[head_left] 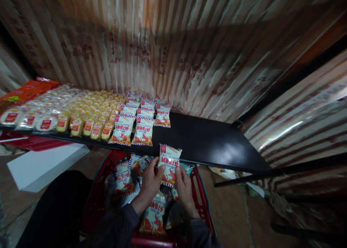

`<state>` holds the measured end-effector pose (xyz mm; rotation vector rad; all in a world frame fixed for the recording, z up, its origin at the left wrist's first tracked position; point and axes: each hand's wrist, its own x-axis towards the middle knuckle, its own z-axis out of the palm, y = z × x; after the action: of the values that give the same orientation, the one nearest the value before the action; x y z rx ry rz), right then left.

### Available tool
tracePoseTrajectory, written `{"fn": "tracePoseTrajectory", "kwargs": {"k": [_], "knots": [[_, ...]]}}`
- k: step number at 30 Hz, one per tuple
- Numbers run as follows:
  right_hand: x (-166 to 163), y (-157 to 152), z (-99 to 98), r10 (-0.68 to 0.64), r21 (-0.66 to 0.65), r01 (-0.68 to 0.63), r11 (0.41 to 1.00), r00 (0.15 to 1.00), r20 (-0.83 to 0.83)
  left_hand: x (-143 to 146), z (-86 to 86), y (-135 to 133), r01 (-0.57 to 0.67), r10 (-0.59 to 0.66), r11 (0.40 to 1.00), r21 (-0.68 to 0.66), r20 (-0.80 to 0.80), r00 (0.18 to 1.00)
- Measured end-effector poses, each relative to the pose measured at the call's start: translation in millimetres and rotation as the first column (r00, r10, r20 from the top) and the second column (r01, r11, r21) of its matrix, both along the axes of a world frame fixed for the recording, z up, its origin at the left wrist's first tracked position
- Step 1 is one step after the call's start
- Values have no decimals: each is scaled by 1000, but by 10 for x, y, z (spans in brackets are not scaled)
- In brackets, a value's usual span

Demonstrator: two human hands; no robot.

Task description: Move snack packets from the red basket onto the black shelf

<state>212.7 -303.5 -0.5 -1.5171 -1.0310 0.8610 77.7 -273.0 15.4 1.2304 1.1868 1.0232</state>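
Both my hands hold one white snack packet (169,161) with red print upright above a red basket (202,201). My left hand (149,183) grips its lower left edge and my right hand (184,188) grips its lower right edge, fingers closed on it. The basket holds several more packets of the same kind (154,213). Just beyond, a black shelf (206,139) carries rows of the same packets (143,130) at its middle, near the front edge.
Left of those rows lie yellow wrapped snacks (93,127), clear-wrapped cakes (32,118) and orange packs (29,89). A corrugated wall (189,52) backs the shelf. A white box (40,166) sits on the floor at left. The shelf's right part is bare.
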Motion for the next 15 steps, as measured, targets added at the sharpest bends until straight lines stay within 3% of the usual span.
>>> {"fn": "tracePoseTrajectory", "kwargs": {"k": [7,15], "knots": [[-12,59,19,-29,16,28,999,999,40,10,51,58,19,-18,1000,15,-69,997],[21,214,141,-8,41,7,999,1000,8,47,75,288,-57,63,996,71,-75,995]]}}
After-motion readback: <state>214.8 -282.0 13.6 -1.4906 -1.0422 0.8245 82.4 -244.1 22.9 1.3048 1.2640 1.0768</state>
